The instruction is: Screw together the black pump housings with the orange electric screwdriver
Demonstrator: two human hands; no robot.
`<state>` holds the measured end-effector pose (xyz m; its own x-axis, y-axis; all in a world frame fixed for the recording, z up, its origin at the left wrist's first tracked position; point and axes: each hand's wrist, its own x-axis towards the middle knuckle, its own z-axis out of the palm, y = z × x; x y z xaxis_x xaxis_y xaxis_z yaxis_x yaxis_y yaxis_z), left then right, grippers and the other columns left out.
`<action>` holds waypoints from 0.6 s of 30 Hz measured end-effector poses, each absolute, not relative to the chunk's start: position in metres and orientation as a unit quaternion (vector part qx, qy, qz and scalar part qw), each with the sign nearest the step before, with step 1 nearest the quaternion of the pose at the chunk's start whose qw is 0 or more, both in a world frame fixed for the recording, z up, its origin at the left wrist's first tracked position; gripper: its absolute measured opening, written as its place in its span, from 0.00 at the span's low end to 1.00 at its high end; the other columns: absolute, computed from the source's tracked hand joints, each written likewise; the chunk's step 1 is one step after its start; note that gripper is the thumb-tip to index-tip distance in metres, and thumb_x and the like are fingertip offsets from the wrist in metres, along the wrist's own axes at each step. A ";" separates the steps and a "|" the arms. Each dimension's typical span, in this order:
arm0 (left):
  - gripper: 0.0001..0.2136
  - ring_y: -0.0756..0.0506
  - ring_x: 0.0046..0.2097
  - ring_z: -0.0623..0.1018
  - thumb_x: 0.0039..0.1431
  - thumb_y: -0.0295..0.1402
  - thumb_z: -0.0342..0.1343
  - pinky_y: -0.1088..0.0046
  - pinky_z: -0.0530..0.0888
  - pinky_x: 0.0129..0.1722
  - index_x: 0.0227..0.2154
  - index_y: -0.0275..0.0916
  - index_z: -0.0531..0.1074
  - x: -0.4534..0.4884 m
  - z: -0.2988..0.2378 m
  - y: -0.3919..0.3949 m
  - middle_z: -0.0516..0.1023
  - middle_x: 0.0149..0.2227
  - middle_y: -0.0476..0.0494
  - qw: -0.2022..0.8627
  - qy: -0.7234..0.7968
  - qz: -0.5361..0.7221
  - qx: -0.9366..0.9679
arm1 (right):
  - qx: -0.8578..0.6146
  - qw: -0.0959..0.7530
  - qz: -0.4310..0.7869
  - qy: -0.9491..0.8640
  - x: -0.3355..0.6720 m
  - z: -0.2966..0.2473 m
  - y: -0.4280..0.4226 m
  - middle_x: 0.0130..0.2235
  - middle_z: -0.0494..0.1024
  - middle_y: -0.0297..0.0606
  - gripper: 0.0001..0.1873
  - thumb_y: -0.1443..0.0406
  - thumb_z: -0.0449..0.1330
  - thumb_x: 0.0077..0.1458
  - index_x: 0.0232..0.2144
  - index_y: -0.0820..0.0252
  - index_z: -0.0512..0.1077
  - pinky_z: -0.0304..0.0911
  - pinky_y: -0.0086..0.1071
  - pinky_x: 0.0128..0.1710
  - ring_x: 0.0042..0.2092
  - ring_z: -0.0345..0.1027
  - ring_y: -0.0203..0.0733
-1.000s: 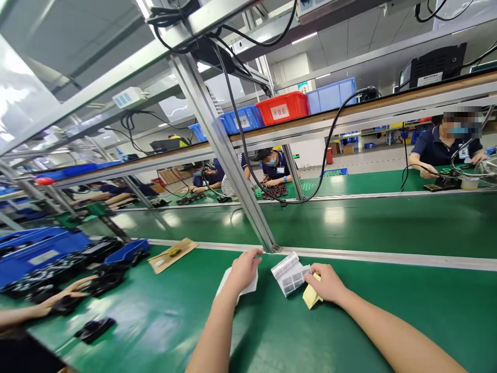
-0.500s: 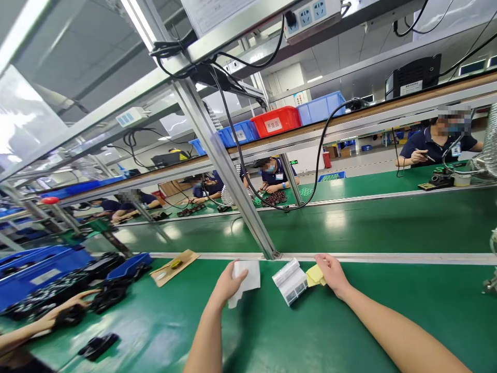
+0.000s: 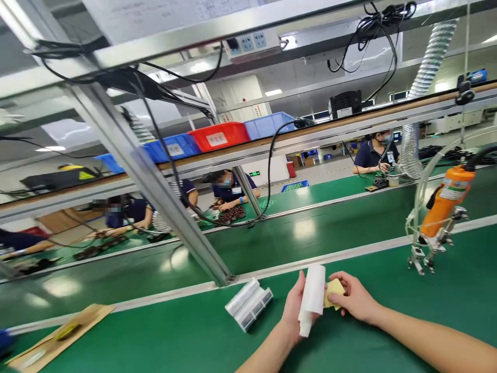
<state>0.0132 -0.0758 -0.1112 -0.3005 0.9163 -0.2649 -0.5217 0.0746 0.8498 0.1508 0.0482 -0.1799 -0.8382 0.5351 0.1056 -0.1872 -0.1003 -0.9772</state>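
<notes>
My left hand (image 3: 292, 308) is closed around a white, paper-like sheet (image 3: 313, 290) that now looks curved, its lower end narrow and ragged. Right beside it, my right hand (image 3: 355, 299) pinches a small yellow folded piece (image 3: 334, 293), which looks like paper or thin cloth. The yellow piece meets the sheet's right edge in the picture; whether they touch is unclear. To the left of both hands a pale grey-white part (image 3: 249, 303) with a ribbed, rolled shape and dark windows along one side lies on the green bench top (image 3: 171, 336).
An orange electric screwdriver (image 3: 446, 204) hangs over the bench at right. Brown cardboard (image 3: 87, 317) with a yellow item lies at lower left. A slanted metal post (image 3: 155, 191) stands ahead. Red (image 3: 219, 135) and blue bins (image 3: 174, 147) sit on the shelf; co-workers sit beyond.
The view has swung right, bringing the orange screwdriver into sight. My left hand has carried the white sheet past the grey-white part, up to the yellow piece in my right hand.
</notes>
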 end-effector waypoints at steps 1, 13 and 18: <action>0.33 0.48 0.21 0.74 0.64 0.61 0.54 0.76 0.68 0.19 0.46 0.29 0.79 0.017 -0.117 -0.064 0.80 0.29 0.37 0.544 0.488 0.649 0.213 | -0.153 0.258 0.717 -0.629 0.159 -0.179 0.053 0.43 0.77 0.40 0.33 0.51 0.72 0.49 0.51 0.59 0.68 0.63 0.24 0.19 0.35 0.73 0.41; 0.38 0.36 0.60 0.77 0.60 0.58 0.61 0.69 0.76 0.52 0.68 0.47 0.66 0.013 -0.130 -0.053 0.72 0.66 0.39 0.311 0.617 0.648 0.321 | -0.115 0.314 0.628 -0.703 0.175 -0.156 0.057 0.39 0.79 0.40 0.14 0.57 0.64 0.59 0.43 0.60 0.80 0.69 0.34 0.39 0.39 0.71 0.45; 0.38 0.33 0.71 0.64 0.64 0.63 0.52 0.60 0.64 0.69 0.70 0.48 0.62 0.024 -0.126 -0.063 0.66 0.70 0.42 0.360 0.567 0.621 0.404 | -0.147 0.342 0.582 -0.723 0.180 -0.152 0.050 0.39 0.78 0.38 0.24 0.63 0.65 0.56 0.56 0.56 0.74 0.67 0.32 0.37 0.37 0.72 0.43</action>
<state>0.0241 -0.0628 -0.1265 -0.4146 0.9052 0.0934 0.0106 -0.0978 0.9952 0.1800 0.0504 -0.1518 -0.7231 0.6104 0.3232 -0.1850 0.2796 -0.9421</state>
